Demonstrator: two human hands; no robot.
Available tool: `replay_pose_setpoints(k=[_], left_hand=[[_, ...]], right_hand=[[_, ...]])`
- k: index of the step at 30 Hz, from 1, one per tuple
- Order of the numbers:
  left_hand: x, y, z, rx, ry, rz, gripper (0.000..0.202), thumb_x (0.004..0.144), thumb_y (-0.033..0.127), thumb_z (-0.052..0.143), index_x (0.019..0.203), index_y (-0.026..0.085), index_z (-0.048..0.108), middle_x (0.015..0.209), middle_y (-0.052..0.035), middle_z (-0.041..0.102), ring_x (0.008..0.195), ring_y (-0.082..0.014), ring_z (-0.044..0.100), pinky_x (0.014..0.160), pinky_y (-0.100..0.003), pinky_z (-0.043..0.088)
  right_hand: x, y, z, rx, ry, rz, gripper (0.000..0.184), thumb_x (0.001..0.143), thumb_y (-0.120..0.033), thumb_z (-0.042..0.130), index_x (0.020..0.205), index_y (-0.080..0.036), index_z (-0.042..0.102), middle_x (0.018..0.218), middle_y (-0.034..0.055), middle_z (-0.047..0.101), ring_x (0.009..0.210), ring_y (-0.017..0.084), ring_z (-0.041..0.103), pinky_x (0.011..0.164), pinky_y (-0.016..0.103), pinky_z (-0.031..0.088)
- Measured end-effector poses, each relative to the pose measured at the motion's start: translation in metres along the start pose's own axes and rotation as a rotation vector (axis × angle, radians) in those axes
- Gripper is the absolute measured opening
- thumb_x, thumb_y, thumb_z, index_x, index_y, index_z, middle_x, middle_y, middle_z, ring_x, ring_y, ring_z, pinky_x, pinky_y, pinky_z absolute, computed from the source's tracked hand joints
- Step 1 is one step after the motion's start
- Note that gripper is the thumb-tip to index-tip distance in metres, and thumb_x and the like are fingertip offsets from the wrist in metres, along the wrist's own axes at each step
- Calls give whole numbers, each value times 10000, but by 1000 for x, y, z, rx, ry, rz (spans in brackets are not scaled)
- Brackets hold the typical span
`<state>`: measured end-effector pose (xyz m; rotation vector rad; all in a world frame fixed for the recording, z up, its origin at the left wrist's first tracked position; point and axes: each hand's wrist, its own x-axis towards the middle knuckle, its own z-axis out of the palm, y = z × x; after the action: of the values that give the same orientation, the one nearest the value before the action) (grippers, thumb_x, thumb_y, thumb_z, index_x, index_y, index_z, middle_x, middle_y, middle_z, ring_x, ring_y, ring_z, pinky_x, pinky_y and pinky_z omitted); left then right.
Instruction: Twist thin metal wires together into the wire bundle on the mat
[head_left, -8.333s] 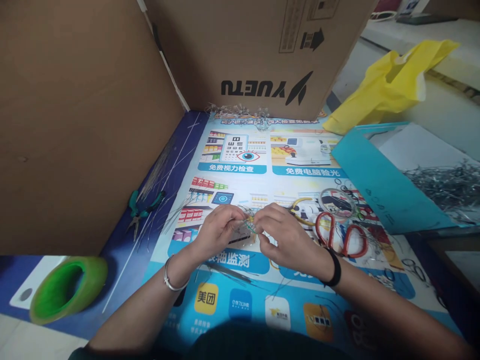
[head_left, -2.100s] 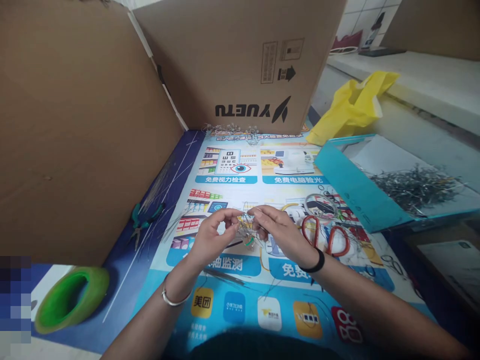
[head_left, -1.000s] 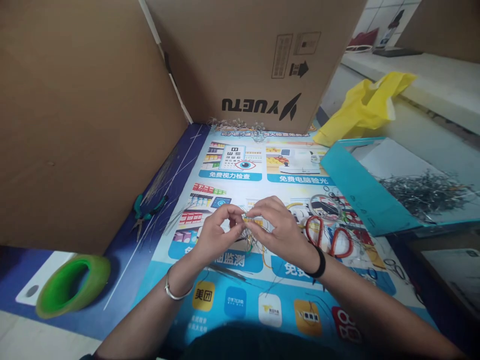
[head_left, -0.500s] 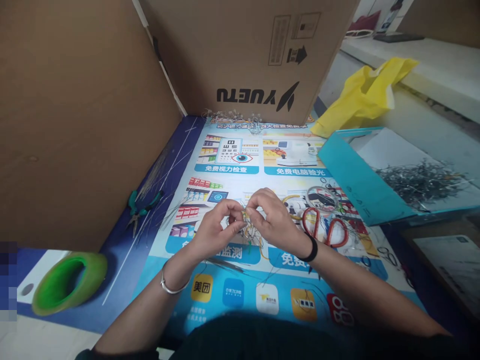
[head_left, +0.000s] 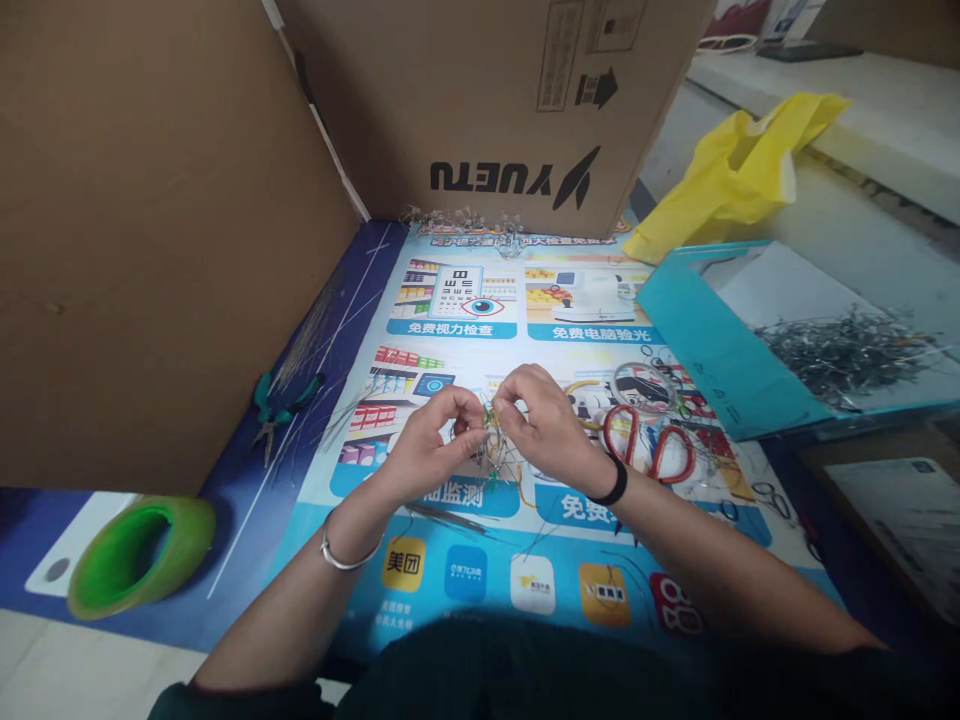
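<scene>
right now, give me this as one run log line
left hand: holding wire piece; right hand: holding same piece; right side: red-handled tool, teal box; left side: teal-handled pliers, tape roll

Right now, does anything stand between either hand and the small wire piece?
Nothing visible does: the left hand and the right hand both have fingertips at the wire piece. The red-handled tool lies off to the right, not between them.

Cardboard panel, lettered YUETU upside down, stands beyond grip. Yellow bag slumps beyond grip, to right. Green tape roll sits well left of grip.
</scene>
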<state>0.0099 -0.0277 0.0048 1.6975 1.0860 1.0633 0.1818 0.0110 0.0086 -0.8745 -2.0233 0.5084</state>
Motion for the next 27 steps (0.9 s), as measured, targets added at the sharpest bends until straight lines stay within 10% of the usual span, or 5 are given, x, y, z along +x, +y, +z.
replay_pose_setpoints(k=[13,27], left_hand=[[4,-5,-7,-163,160,-146,177,791,222,639,883,178,495,722,25,516,665,-99,493,631,-229,396],[4,-10,-8,-90,233,-122,152,824,264,621,935,187,553,929,-45,595,865,-158,542,826,-311,420]], right_hand=[[-13,-6,-27,187,-130,319,194,858,-369,526,770,-197,510,718,1,533,663,132,491,622,269,400],[-24,-1,-6,327,-232,528,233,858,-376,499,724,-188,522,579,-27,515,531,103,477,518,232,372]])
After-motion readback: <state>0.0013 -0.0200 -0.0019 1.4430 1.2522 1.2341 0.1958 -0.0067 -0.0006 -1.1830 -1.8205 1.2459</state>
